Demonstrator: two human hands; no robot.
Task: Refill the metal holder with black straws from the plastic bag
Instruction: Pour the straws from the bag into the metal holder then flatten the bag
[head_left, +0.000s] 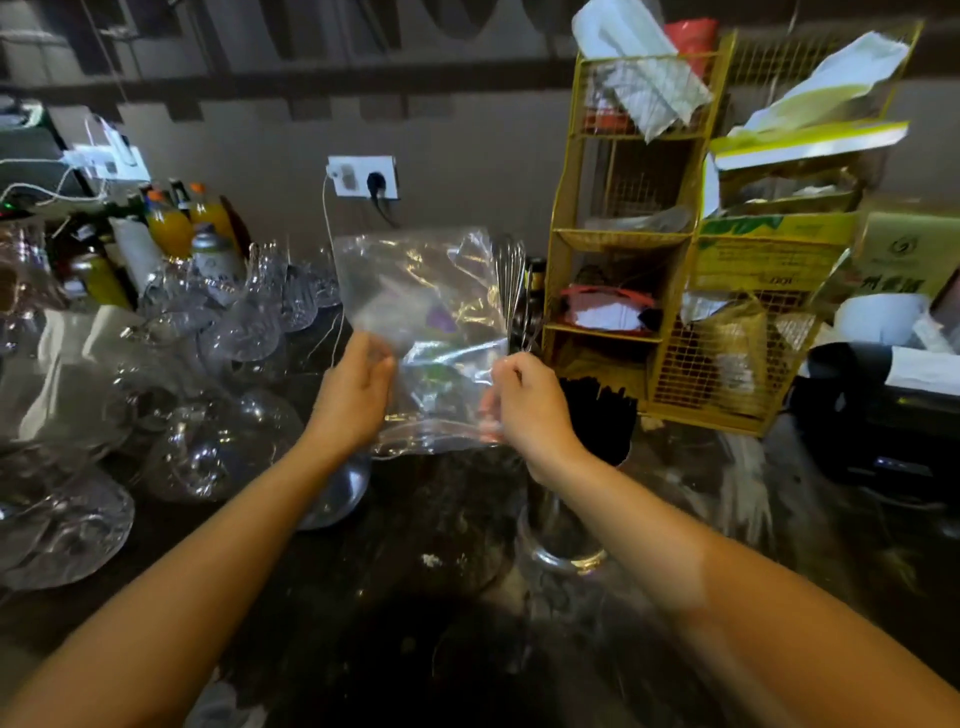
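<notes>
A clear plastic bag (426, 322) hangs in the air above the dark counter, held by both hands. My left hand (356, 395) grips its lower left edge, and my right hand (524, 405) pinches its lower right edge. The bag looks flat, with no black straws visible inside. A bundle of black straws (602, 415) stands upright just right of my right hand, in front of the yellow rack. My right wrist hides its base, so the metal holder (563, 530) shows only as a blurred shiny cylinder below my forearm.
Many upturned clear glasses (208, 415) crowd the counter's left side, with bottles (171, 228) behind them. A yellow wire rack (639, 228) stuffed with papers stands at the right. A metal bowl (337, 493) sits under my left forearm. A wall socket (363, 176) is behind the bag.
</notes>
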